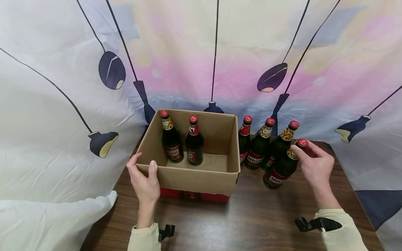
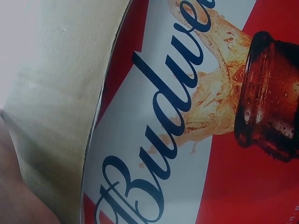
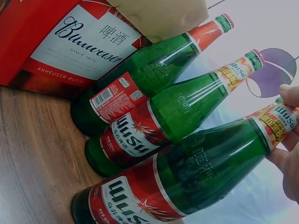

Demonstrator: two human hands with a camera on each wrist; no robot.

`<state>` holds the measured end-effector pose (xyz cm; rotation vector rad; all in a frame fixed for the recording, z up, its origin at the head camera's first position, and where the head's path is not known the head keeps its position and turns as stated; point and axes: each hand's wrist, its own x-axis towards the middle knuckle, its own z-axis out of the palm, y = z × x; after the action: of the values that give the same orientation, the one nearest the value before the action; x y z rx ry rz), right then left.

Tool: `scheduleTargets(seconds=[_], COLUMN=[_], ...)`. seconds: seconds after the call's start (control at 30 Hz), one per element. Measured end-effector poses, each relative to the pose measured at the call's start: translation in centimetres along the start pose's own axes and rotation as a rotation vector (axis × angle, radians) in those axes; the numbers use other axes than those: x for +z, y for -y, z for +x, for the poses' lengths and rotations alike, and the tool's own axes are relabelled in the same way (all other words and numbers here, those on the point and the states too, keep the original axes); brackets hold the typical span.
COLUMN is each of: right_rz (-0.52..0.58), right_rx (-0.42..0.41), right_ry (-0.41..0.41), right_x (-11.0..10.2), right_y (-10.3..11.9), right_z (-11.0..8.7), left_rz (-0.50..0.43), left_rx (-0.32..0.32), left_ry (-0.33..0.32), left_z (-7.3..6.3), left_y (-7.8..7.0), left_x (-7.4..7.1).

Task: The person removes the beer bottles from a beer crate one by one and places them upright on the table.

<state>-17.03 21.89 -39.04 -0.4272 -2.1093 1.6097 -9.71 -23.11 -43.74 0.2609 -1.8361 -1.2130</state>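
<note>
My right hand (image 1: 317, 164) pinches the neck of a green beer bottle (image 1: 279, 170) with red labels, just below its red cap. In the head view that bottle leans slightly, its base close over the table. My left hand (image 1: 144, 181) holds the front left corner of an open cardboard box (image 1: 194, 179), thumb at the front rim and fingers along the left side. Inside, toward the left, stand two beer bottles, one at the back left (image 1: 172, 143) and another beside it (image 1: 194, 146). The right wrist view shows the held bottle's neck label (image 3: 275, 123) between thumb and fingers.
Three more beer bottles stand right of the box: one against its side (image 1: 244, 139), one in the middle (image 1: 255, 153), one behind the held bottle (image 1: 277, 146). All are on a brown wooden table (image 1: 251, 216). A printed curtain (image 1: 188, 52) hangs close behind.
</note>
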Motion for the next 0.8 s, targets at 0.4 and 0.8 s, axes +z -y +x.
scheduleTargets(seconds=[0.4, 0.8], right_rz=[-0.013, 0.236], right_rx=[-0.009, -0.303], right_ry=[0.033, 0.08], right_x=[-0.2, 1.9], right_y=[0.6, 9.7], right_z=[0.1, -1.6], left_rz=[-0.001, 0.002], left_rx=[-0.015, -0.02], left_ry=[-0.001, 0.018], left_z=[-0.2, -0.1], left_y=[0.2, 0.0], left_x=[-0.2, 0.0])
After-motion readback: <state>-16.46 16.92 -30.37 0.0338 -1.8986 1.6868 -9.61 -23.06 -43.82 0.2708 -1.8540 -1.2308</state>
